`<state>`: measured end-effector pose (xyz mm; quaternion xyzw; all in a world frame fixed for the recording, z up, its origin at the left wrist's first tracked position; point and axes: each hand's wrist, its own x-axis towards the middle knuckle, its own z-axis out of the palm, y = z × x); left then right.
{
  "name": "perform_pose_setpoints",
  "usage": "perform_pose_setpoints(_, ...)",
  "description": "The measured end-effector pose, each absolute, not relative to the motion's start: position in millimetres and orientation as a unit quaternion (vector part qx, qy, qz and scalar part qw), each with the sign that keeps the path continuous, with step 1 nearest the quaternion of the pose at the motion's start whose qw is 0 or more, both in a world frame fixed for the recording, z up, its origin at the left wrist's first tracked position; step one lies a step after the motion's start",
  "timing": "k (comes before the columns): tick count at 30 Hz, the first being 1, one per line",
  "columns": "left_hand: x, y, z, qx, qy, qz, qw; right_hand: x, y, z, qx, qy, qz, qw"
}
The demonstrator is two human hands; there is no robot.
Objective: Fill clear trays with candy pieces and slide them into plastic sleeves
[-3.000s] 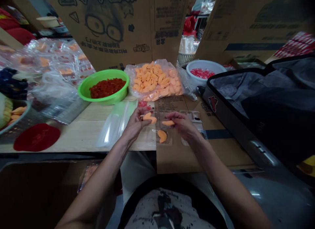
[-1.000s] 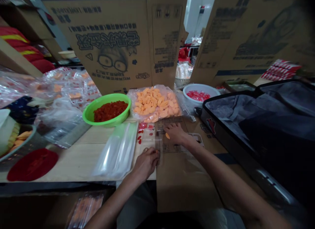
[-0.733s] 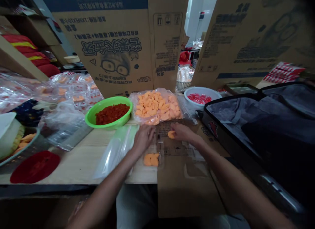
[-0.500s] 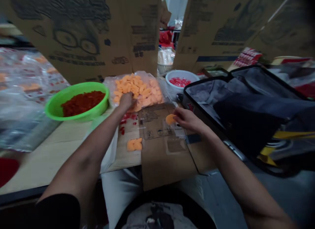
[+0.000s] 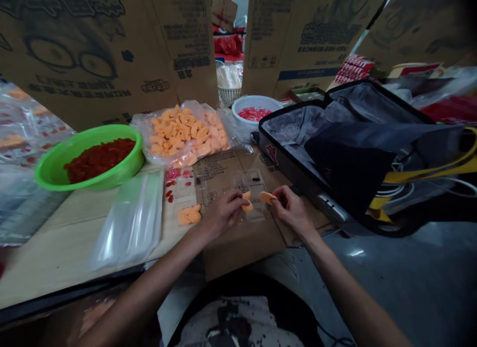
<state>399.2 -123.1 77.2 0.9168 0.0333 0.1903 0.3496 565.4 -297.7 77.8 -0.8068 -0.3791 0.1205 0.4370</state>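
Observation:
Between the fingertips of my left hand (image 5: 228, 211) is a small orange piece (image 5: 247, 204), flat and rounded. My right hand (image 5: 292, 208) pinches another orange disc (image 5: 267, 197) a short way to the right. Beneath both hands lies a clear plastic tray (image 5: 257, 214) with moulded compartments, on a flattened cardboard sheet (image 5: 238, 247). A dark item sits in one of its far compartments. Behind, an open plastic bag (image 5: 143, 138) holds a heap of orange pieces (image 5: 179, 130). Several more loose orange pieces (image 5: 189, 215) lie together left of my left hand.
A green basin (image 5: 126, 175) with dark red bits stands at left, beside clear plastic sleeves (image 5: 130, 222). Small red pieces (image 5: 169, 195) lie near the bag. A pale bowl (image 5: 257, 99) of red items is behind. An open black suitcase (image 5: 294, 173) borders the right; cardboard boxes (image 5: 149, 48) stand behind.
My left hand has come from the orange heap toward me and right, now with an orange piece. My right hand, still with its disc, is lower over the tray. The view has shifted right.

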Motion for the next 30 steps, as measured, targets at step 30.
perform_pose_setpoints(30,382.3,-143.0,68.8,0.986,-0.025,0.065,0.15,531.6,-311.1,64.5,-0.741,-0.647,0.109,0.144)
